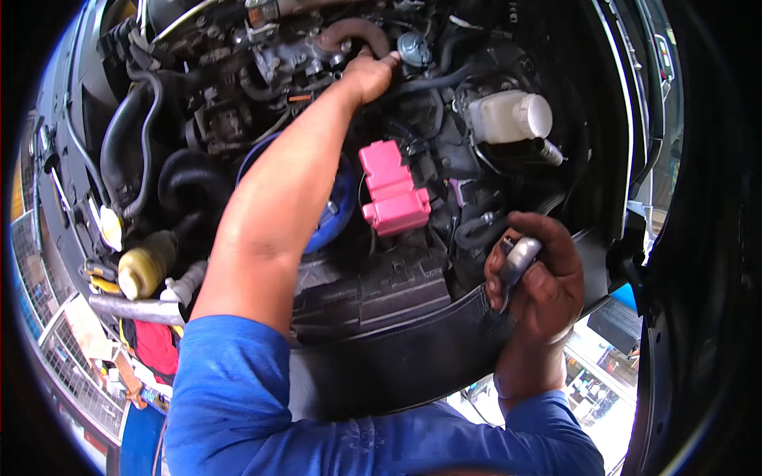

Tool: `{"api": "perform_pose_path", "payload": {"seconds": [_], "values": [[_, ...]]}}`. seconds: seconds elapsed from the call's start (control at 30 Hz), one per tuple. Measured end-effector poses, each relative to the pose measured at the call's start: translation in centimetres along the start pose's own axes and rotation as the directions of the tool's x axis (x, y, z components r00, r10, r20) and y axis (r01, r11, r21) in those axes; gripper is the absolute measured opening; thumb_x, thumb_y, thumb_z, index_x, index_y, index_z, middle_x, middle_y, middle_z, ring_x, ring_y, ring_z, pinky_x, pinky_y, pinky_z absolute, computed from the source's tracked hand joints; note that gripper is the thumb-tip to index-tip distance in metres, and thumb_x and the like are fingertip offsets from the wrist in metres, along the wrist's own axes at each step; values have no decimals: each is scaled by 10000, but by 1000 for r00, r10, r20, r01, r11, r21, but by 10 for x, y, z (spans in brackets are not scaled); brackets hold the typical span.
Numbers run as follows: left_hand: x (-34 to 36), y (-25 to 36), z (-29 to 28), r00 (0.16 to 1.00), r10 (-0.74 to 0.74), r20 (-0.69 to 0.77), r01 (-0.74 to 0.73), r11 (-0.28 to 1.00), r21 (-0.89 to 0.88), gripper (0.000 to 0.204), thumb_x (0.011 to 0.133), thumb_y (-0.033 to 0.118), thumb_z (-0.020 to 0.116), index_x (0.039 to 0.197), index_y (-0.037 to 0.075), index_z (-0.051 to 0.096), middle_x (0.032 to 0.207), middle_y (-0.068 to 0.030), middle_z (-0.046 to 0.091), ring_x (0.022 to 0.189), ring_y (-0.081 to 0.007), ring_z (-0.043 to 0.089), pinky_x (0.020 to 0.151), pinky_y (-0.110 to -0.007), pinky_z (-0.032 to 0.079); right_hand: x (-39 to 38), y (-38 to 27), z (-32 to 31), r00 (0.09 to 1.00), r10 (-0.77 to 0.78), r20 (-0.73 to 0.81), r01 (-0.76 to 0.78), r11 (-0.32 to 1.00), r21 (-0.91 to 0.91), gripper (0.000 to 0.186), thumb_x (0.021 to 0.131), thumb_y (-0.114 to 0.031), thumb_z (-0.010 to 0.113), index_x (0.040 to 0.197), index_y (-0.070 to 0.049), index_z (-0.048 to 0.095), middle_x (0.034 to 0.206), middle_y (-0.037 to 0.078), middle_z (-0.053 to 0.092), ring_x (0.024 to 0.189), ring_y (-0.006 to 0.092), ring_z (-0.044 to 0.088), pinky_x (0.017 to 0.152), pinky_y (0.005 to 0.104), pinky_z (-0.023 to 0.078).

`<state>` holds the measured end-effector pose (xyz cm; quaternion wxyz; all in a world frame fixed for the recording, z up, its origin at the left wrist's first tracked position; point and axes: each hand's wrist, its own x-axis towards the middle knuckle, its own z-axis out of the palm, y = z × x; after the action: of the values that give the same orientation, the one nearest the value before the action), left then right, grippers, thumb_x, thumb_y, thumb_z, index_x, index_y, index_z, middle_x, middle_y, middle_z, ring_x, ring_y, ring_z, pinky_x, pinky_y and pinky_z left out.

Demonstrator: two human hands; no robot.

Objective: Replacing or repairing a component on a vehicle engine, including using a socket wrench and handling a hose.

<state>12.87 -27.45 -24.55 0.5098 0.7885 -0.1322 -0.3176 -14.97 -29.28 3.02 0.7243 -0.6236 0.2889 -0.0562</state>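
Well, the small metal piece [522, 254] sits in the right hand [548, 274], between three and four o'clock of the view, above the front edge of the engine bay. It is silvery, with a rounded, shiny upper end that catches the light and a darker, narrower part running down toward seven o'clock. It may be one part or two, since the fingers cover much of it. Those fingers are curled in around the piece, with the thumb bent beside it, and dark smudges show on the skin.

The left hand [369, 78] reaches to twelve o'clock, just below a brown curved hose [357, 30]. Its thumb points toward a round grey part [413, 49], which lies at about two o'clock from the hand. The other fingertips are hidden among the engine parts, so I cannot tell whether they are spread, closed or gripping anything.

Just above the middle of the view is a bright pink cover [396, 213], stepped and boxy. A blue round part [337, 222] shows partly behind the left forearm. A white bottle [500, 117] with a pale cap stands between one and two o'clock, and a yellowish bottle [152, 260] at nine.
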Motion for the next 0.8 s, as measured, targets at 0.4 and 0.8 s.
{"api": "perform_pose_path", "payload": {"seconds": [0.4, 0.8], "values": [[-125, 24, -127, 974, 28, 223, -156, 800, 580, 338, 868, 227, 619, 1103, -2, 701, 1012, -222, 713, 954, -356, 688, 868, -397, 530, 0, 3, 1, 994, -58, 92, 60, 998, -14, 575, 899, -236, 700, 1324, 67, 458, 875, 131, 636, 660, 128, 587, 515, 218, 474], [-190, -37, -106, 929, -316, 195, -18, 485, 874, 274, 765, 70, 699, 1032, 71, 761, 1096, -152, 725, 1048, -298, 698, 876, -391, 569, -6, 3, -4, 988, -95, 126, 96, 995, -2, 526, 898, -206, 704, 1284, 62, 467, 879, 157, 655, 653, 152, 609, 510, 237, 495]]}}
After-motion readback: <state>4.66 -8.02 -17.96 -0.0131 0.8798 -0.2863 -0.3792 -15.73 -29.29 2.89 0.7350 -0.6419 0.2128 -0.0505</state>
